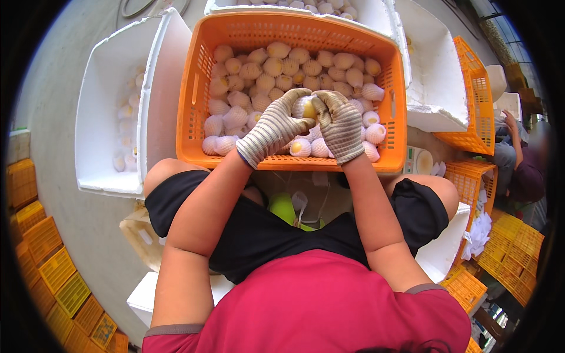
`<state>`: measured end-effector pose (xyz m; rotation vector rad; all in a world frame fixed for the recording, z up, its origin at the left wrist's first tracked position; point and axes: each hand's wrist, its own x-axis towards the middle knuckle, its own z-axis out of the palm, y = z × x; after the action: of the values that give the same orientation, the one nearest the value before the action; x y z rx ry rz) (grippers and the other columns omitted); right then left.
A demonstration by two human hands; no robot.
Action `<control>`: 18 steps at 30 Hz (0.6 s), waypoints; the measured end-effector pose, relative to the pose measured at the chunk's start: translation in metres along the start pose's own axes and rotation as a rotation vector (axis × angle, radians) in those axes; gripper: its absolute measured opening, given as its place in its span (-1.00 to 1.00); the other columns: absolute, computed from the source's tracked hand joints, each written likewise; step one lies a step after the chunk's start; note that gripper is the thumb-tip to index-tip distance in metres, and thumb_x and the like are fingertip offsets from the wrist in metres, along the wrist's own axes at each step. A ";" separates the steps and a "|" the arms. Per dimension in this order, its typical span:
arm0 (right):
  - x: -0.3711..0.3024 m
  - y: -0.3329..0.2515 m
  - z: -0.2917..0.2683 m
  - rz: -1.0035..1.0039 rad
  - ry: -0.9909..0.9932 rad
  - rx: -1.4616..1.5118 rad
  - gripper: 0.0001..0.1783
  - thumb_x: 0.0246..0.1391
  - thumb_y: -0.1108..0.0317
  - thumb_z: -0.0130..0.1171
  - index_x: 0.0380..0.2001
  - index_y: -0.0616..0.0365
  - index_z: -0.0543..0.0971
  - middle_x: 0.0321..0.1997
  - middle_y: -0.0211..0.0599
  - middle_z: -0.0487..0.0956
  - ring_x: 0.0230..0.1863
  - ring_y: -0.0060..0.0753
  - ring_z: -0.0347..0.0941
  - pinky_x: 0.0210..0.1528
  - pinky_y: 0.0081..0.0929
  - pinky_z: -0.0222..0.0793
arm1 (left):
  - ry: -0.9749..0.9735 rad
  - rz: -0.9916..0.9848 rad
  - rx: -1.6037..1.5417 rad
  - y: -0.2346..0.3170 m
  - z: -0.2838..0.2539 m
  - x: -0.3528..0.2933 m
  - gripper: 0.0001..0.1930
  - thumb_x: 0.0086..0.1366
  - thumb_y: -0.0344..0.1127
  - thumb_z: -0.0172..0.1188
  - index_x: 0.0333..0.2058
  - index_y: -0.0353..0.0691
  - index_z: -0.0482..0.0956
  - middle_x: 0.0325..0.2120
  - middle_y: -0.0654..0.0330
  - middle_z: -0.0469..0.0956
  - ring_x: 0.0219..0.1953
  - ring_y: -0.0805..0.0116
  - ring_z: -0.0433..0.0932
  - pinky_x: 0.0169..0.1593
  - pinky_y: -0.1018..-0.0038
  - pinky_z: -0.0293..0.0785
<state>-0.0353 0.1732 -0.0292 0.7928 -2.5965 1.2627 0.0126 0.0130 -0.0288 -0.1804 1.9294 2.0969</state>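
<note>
My left hand (pixel 275 125), in a striped knit glove, is closed round a yellowish fruit in a white foam net (pixel 303 107). My right hand (pixel 339 122), gloved the same way, pinches at the right side of that fruit, fingers bent. Both hands are above an orange plastic crate (pixel 395 126) standing in front of my knees. Many more net-wrapped fruits (pixel 274 66) fill its bottom, a few showing yellow through the foam. The fruit's exact kind cannot be made out.
At the left stands a white foam box (pixel 106 76) with some wrapped fruits inside. Another foam box (pixel 432 70) is at the right, beside an orange crate (pixel 474 97). A scale (pixel 416 160) sits near my right knee. A person (pixel 524 159) works at far right. Stacked crates (pixel 53 270) line the left.
</note>
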 end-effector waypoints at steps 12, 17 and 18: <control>0.000 -0.003 -0.001 -0.028 0.134 0.059 -0.90 0.06 0.44 0.24 -0.34 0.20 0.60 -0.37 -0.15 0.58 -0.37 -0.11 0.53 -0.28 -0.34 0.45 | -0.221 -0.013 -0.366 0.000 -0.013 0.003 -0.31 0.10 -0.58 0.28 0.24 -0.25 0.30 0.07 0.20 0.44 0.08 0.42 0.45 0.17 0.48 0.43; -0.002 -0.004 0.000 0.018 0.110 0.091 -0.91 0.02 0.46 0.27 -0.38 0.23 0.59 -0.39 -0.17 0.58 -0.38 -0.14 0.52 -0.30 -0.34 0.45 | -0.065 -0.128 -0.487 -0.003 -0.012 0.005 -0.46 0.25 -0.56 0.13 0.22 -0.25 0.30 0.08 0.12 0.44 0.07 0.23 0.50 0.14 0.32 0.51; -0.003 -0.003 0.000 0.043 0.099 0.119 -0.90 0.02 0.46 0.28 -0.38 0.23 0.59 -0.39 -0.18 0.58 -0.39 -0.17 0.52 -0.30 -0.36 0.45 | -0.016 -0.183 -0.531 -0.006 -0.014 0.007 -0.50 0.28 -0.54 0.10 0.21 -0.26 0.31 0.07 0.11 0.44 0.06 0.21 0.51 0.13 0.30 0.53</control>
<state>-0.0312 0.1724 -0.0281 0.6785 -2.4930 1.4414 0.0061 0.0008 -0.0381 -0.4271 1.2504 2.4181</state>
